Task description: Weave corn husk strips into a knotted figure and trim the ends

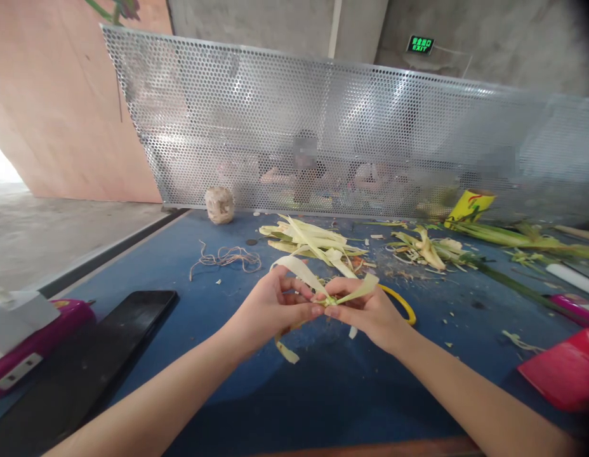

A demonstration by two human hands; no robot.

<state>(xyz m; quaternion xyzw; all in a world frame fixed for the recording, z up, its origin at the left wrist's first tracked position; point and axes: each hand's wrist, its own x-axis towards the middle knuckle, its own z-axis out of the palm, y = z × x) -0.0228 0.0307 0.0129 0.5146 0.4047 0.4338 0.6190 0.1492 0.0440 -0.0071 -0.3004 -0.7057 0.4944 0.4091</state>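
Far L on your desk [342,406]: purple power strip [51,343] w/ a white adapter [23,320] on it, and just R of that a black phone [85,371] lying flat. Next over, a loose tangle of twine [232,256]; a pale roll [219,206] stands beyond it, nr the perforated metal screen [275,114].

Then your L hand [275,306]: thumb & fingers pinching the pale husk strips [331,301] from the L side. Strips sit btwn your two hands, right at the fingertips, held up off the desk; one end arcs up & back over your L fingers, another sticks up to the R. A curled scrap [289,353] shows below your L hand; can't tell if it's joined on. Your R hand [368,308] pinches the same bit from the R, its thumb close by the L one.

Straight beyond your hands, a husk pile [313,239]. Just R of your R hand, a yellow ring [407,306], partly hidden. Further R: 2nd heap of husk [435,247], w/ a yellow container [470,206] behind, tilted; long green stalks [508,236]; a red obj. [565,368] nr the R edge.
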